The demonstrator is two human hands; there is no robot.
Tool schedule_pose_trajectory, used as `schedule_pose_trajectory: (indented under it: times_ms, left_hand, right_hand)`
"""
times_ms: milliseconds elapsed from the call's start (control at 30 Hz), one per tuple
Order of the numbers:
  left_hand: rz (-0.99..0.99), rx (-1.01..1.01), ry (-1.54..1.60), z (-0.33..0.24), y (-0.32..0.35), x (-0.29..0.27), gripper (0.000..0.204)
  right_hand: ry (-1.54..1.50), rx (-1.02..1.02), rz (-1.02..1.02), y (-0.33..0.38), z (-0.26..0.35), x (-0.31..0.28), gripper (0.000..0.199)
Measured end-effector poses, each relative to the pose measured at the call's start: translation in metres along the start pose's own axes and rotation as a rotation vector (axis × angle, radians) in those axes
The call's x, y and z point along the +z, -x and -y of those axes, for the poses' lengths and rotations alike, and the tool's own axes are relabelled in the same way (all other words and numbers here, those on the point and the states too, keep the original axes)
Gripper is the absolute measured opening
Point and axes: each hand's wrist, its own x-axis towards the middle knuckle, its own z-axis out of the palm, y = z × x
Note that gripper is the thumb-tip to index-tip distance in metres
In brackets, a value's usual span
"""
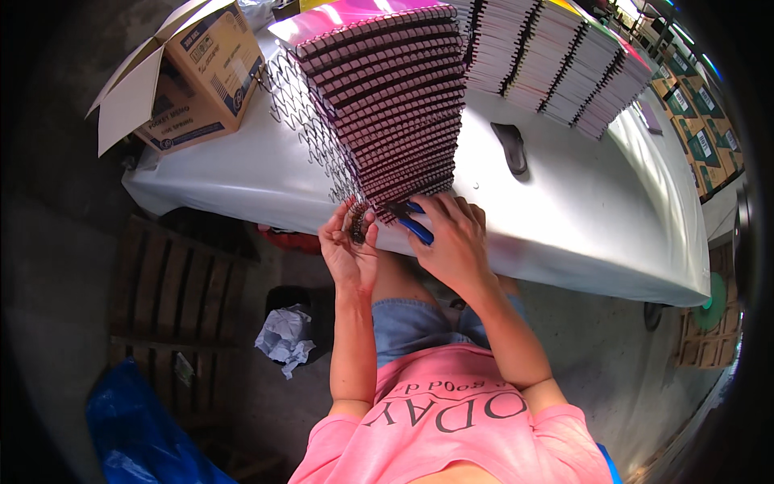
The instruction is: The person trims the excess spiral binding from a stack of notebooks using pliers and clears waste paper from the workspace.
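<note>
A tall slanted stack of spiral-bound notebooks (395, 105) with dark red edges rests on the white table (580, 218), its wire coils sticking out on the left side. My left hand (351, 246) pinches the wire coil end at the lowest notebook's corner. Beside it, my right hand (455, 242) grips blue-handled pliers (415, 226), their jaws at the same corner of the stack.
More notebook stacks (564, 64) line the far side of the table. An open cardboard box (197, 77) sits at the table's left end. A dark flat tool (512, 145) lies on the tabletop. Below are a wooden pallet (173, 298), crumpled paper (286, 339) and a blue bag (137, 427).
</note>
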Motion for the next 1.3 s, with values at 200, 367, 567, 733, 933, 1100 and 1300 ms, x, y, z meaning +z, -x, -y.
schedule_pose_trajectory:
  times_ms: [200, 367, 567, 733, 933, 1100, 1300]
  left_hand:
    - [-0.024, 0.219, -0.376, 0.004, 0.003, 0.009, 0.032]
    - [-0.031, 0.310, -0.483, 0.004, -0.001, 0.013, 0.028]
    - [-0.050, 0.346, -0.621, 0.001, 0.001, 0.016, 0.032]
    - [0.025, 0.373, -0.809, -0.007, 0.004, 0.017, 0.034]
    - [0.036, 0.373, -0.889, -0.020, 0.005, 0.014, 0.034]
    - [0.056, 0.343, -0.871, -0.022, 0.003, 0.014, 0.033]
    - [0.075, 0.376, -0.847, -0.018, 0.002, 0.010, 0.031]
  right_hand:
    - [0.090, 0.006, 0.053, -0.005, 0.012, 0.002, 0.036]
    - [0.110, 0.001, 0.056, -0.004, 0.013, 0.003, 0.035]
    - [-0.104, 0.049, 0.089, -0.005, 0.004, 0.019, 0.031]
    - [-0.165, 0.096, 0.213, -0.003, -0.006, 0.014, 0.032]
    - [0.010, -0.024, 0.004, -0.005, 0.006, -0.009, 0.035]
    - [0.091, -0.016, -0.005, -0.012, 0.014, -0.003, 0.034]
    - [0.144, 0.000, 0.069, -0.015, 0.023, -0.001, 0.034]
